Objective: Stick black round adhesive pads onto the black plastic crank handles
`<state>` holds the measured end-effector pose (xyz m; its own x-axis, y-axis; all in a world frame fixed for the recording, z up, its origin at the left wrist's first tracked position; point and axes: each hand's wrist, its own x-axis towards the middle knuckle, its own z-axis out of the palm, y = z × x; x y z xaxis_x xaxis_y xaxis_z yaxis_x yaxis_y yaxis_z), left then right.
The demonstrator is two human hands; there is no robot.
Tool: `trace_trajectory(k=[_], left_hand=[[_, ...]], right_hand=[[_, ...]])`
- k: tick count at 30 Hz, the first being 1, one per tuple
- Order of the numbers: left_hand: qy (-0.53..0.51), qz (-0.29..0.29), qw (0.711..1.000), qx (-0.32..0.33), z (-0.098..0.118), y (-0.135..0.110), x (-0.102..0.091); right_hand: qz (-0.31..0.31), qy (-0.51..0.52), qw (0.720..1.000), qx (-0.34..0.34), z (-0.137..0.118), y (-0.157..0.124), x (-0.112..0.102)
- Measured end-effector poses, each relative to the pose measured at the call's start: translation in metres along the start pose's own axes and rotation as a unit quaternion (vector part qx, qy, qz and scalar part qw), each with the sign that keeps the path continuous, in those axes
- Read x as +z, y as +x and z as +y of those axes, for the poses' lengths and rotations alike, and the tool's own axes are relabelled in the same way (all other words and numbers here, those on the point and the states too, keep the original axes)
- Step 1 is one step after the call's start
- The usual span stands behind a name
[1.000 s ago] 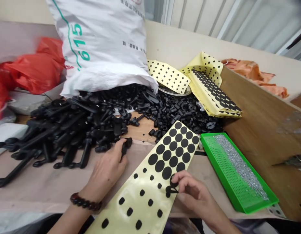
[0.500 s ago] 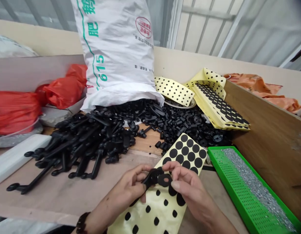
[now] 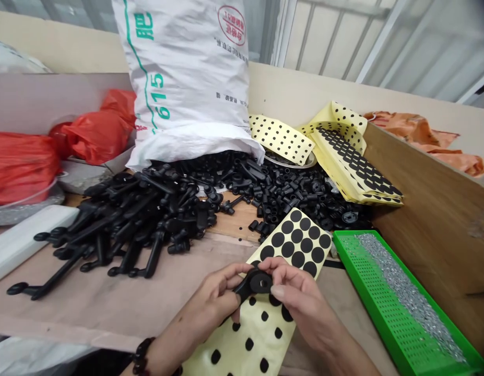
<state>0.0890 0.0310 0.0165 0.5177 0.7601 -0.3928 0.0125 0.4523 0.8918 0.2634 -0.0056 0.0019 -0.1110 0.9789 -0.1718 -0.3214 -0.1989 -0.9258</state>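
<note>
My left hand [image 3: 216,295] is closed around the arm of a black plastic crank handle [image 3: 244,288], with its round head turned up to the right. On that head lies a round black ring sticker [image 3: 260,283], a small light square showing through its centre hole. The thumb and fingers of my right hand [image 3: 298,290] pinch the right edge of the sticker, against the head. Beneath both hands rests a pale yellow sheet [image 3: 232,347] of black round stickers; full discs fill its far part, while only small black dots show on the near part.
Black crank handles [image 3: 120,224] are heaped to the left, short black plastic parts [image 3: 292,190] behind the sheet. A white sack [image 3: 190,68] stands at the back. At right are a green tray [image 3: 351,271] of small metal pieces, stacked sticker sheets [image 3: 355,162] and a wooden board [image 3: 433,209].
The ring sticker, tilted beside the handle's head before, now lies over it, its hole over the head's centre. My right fingers have moved slightly left with it. The view has shifted slightly.
</note>
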Motion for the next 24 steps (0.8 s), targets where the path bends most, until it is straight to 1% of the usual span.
trace_trajectory(k=[7,12,17,24], left_hand=[[-0.001,0.002,1.000,0.011,-0.0004,-0.0037,0.0012],[0.008,-0.016,1.000,0.015,-0.0007,-0.0045,0.0006],[0.025,-0.020,0.999,0.016,0.0010,-0.0061,-0.0010],[0.027,-0.025,0.999,0.016,-0.0032,-0.0041,-0.0030]], right_hand=[[0.002,-0.006,1.000,0.007,0.0010,-0.0009,0.0006],[-0.002,-0.004,1.000,0.010,0.0010,-0.0005,0.0017],[-0.008,0.022,0.999,0.028,-0.0019,-0.0001,0.0024],[-0.010,0.018,0.999,0.045,-0.0052,0.0022,0.0044]])
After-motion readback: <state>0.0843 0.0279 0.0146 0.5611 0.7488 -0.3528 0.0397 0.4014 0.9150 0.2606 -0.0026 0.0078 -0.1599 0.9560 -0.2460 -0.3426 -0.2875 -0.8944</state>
